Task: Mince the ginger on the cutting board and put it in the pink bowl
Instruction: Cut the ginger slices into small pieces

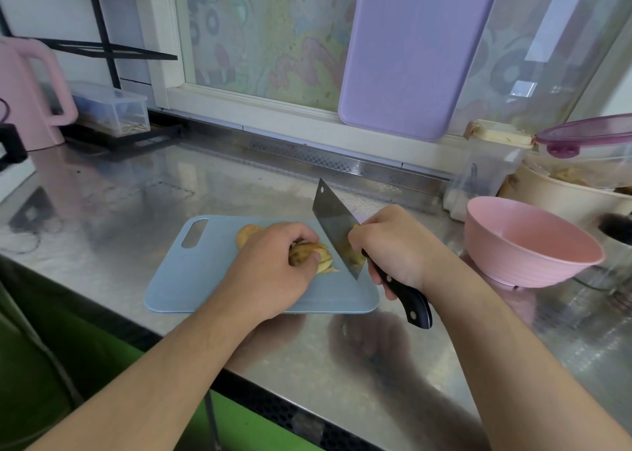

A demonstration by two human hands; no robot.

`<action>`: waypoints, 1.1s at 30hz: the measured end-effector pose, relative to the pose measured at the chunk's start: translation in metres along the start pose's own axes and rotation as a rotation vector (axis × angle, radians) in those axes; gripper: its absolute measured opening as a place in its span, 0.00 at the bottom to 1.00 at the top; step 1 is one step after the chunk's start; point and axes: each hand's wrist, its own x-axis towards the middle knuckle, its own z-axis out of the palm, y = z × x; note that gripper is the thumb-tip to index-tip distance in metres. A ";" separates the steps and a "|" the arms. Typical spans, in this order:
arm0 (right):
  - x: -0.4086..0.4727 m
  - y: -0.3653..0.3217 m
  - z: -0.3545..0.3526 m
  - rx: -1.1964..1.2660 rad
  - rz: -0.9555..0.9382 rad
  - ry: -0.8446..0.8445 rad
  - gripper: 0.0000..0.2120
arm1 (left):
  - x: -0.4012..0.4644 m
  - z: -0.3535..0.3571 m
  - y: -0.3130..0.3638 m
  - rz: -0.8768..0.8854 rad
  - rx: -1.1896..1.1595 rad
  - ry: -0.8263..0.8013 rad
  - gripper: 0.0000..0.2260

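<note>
Slicing: my left hand grips ginger, fingertips apparently tucked; right hand clenches cleaver at 3 o'clock.

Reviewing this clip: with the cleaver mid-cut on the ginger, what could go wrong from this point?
1. The left hand pinches the ginger right beside the cleaver blade; its fingertips could get nicked.
2. The ginger is only sliced, and another piece lies uncut behind the hand, so mincing may end up incomplete.
3. The pink bowl stands off the cutting board, to the right; bits may spill onto the steel counter in transfer.
</note>
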 end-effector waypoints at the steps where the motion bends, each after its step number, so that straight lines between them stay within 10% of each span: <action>1: 0.000 0.000 0.000 0.003 0.004 0.000 0.10 | 0.000 0.000 0.000 0.005 -0.003 0.004 0.09; 33: -0.006 -0.015 0.007 -0.052 0.070 0.021 0.09 | 0.005 0.008 -0.006 0.148 0.093 0.117 0.04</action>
